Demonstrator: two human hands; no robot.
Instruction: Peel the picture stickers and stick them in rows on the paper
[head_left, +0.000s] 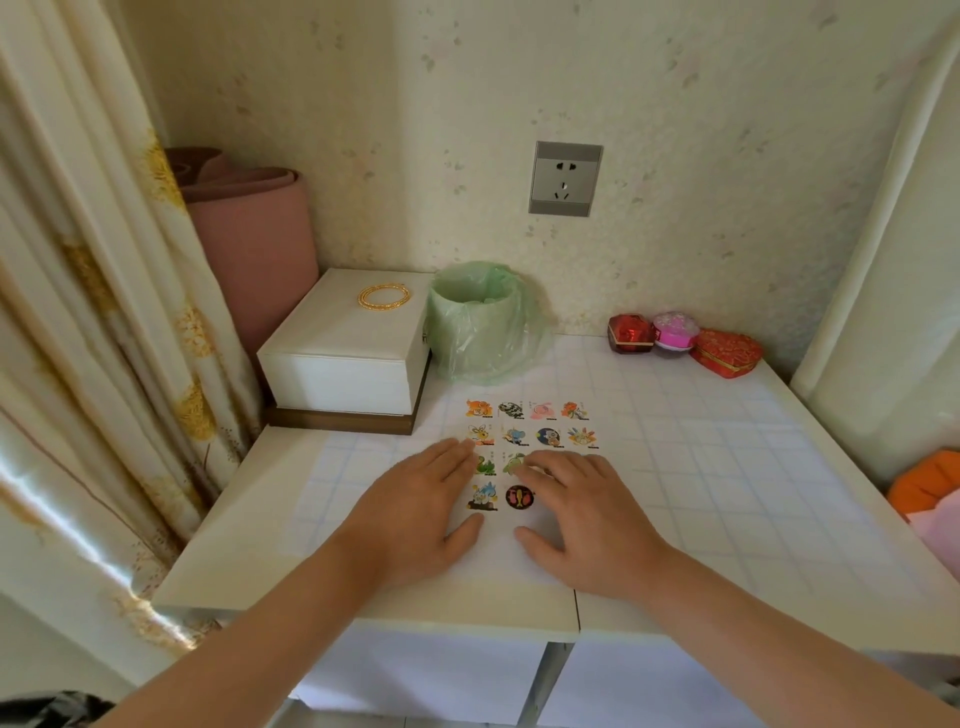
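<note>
A white paper (498, 551) lies on the table with several picture stickers (530, 423) stuck in rows of up to four. The lowest row shows a blue animal sticker and a dark round fish sticker (519, 497). My left hand (421, 512) lies flat on the paper's left side, fingers straight, fingertips beside the green sticker (485, 464). My right hand (587, 512) lies flat on the right side and covers the right part of the third row. Neither hand holds anything.
A white box (343, 358) with a gold bangle (385, 297) on top stands at the back left. Beside it is a small bin with a green bag (480, 322). Three small gift boxes (680, 340) sit at the back right. A curtain (78, 312) hangs left.
</note>
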